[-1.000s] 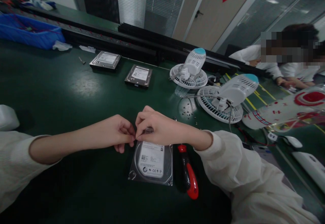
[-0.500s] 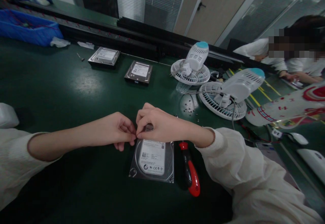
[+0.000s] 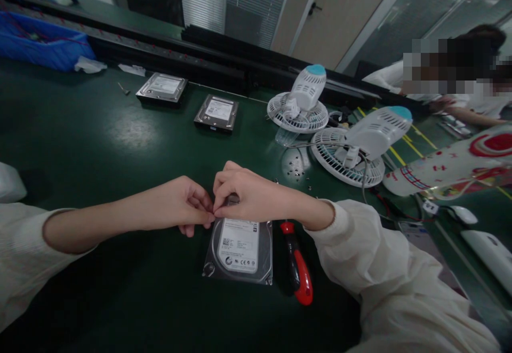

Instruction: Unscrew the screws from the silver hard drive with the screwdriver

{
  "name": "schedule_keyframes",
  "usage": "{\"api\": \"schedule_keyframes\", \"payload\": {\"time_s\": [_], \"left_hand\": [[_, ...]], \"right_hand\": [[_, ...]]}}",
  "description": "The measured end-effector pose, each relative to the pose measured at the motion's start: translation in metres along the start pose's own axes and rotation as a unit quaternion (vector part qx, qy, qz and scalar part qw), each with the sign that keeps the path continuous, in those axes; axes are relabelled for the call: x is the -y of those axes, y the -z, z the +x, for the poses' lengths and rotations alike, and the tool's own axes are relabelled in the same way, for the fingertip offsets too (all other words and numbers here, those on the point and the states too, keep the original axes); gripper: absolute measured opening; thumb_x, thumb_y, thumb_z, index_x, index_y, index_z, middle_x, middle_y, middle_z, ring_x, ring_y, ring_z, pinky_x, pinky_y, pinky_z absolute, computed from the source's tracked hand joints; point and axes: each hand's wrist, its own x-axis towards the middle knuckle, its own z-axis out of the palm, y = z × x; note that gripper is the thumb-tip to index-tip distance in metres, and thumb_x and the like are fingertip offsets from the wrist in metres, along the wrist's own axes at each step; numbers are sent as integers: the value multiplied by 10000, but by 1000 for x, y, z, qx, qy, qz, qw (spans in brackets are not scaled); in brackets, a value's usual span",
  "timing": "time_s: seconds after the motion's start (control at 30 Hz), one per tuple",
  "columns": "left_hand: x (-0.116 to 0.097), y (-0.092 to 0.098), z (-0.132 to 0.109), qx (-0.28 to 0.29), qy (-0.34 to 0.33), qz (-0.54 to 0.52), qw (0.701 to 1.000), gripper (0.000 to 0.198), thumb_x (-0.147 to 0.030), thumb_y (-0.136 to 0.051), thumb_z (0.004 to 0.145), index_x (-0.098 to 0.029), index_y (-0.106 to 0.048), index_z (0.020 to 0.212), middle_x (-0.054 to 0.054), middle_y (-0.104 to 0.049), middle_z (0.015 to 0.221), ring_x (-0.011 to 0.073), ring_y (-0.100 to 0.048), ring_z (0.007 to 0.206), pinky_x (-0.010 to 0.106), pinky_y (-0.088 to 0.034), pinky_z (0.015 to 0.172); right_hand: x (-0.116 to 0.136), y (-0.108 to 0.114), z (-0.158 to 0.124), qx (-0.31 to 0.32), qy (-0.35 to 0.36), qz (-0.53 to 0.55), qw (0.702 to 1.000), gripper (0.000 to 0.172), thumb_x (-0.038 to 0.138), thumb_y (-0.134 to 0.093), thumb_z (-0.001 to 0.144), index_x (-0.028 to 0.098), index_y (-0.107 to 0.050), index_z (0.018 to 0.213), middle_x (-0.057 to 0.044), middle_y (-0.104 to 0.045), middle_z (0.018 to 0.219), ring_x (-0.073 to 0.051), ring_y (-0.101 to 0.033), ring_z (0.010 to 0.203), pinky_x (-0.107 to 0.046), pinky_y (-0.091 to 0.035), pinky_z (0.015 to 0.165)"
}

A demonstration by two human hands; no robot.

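A silver hard drive (image 3: pixel 240 251) with a white label lies flat on the green table (image 3: pixel 100 145) in front of me. My left hand (image 3: pixel 186 206) and my right hand (image 3: pixel 244 193) meet fingertip to fingertip at the drive's far left corner. Both are closed in a pinch on something too small to make out. My right hand covers the drive's far edge. A red and black screwdriver (image 3: pixel 298 267) lies just right of the drive.
Two more hard drives (image 3: pixel 162 87) (image 3: pixel 216 112) lie further back on the table. Two white desk fans (image 3: pixel 302 107) (image 3: pixel 360 147) lie face down to the right, with small screws (image 3: pixel 296 171) scattered near them. Another person in white sits at the far right.
The view has shifted slightly. Both hands stay pinched together at the drive's far left corner.
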Motion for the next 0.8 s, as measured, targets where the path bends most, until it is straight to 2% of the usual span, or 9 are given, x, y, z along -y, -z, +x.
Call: {"api": "schedule_keyframes", "payload": {"time_s": [0.3, 0.47, 0.57, 0.7, 0.8], "left_hand": [[3, -2, -1, -13, -6, -2, 1000, 174, -334, -738, 747, -173, -736, 811, 9, -742, 761, 96, -618, 506, 191, -500, 477], [12, -6, -1, -39, -38, -6, 999, 227, -360, -712, 789, -171, -684, 912, 12, -717, 811, 107, -625, 532, 218, -525, 490], [17, -9, -1, -59, -74, 3, 996, 245, -378, -686, 820, -182, -637, 959, -3, -679, 801, 115, -624, 556, 229, -529, 494], [21, -12, -3, -80, -123, 35, 989, 256, -396, -657, 850, -185, -590, 979, -9, -649, 804, 111, -612, 558, 225, -502, 479], [21, -14, -6, -90, -150, 53, 983, 270, -415, -644, 862, -188, -563, 984, -13, -639, 782, 112, -611, 545, 228, -490, 476]], "right_hand": [[1, 3, 0, -2, 2, -19, 1000, 199, 221, -590, 895, 141, -743, 796, -34, -650, 847, -127, -498, 876, -323, -395, 878], [16, 22, -11, -42, -4, -131, 990, 254, 203, -487, 948, 111, -723, 939, -87, -635, 967, -172, -505, 958, -312, -419, 842], [26, 24, -26, -57, -14, -269, 961, 271, 188, -421, 977, 99, -675, 1000, -112, -623, 1028, -178, -524, 914, -303, -410, 739], [39, 11, -59, -70, -7, -441, 895, 223, 182, -397, 986, 131, -613, 1010, -97, -628, 991, -185, -526, 829, -303, -334, 610], [49, -1, -94, -78, -58, -508, 856, 193, 136, -400, 975, 151, -592, 982, -85, -648, 971, -174, -547, 792, -299, -345, 592]]}}
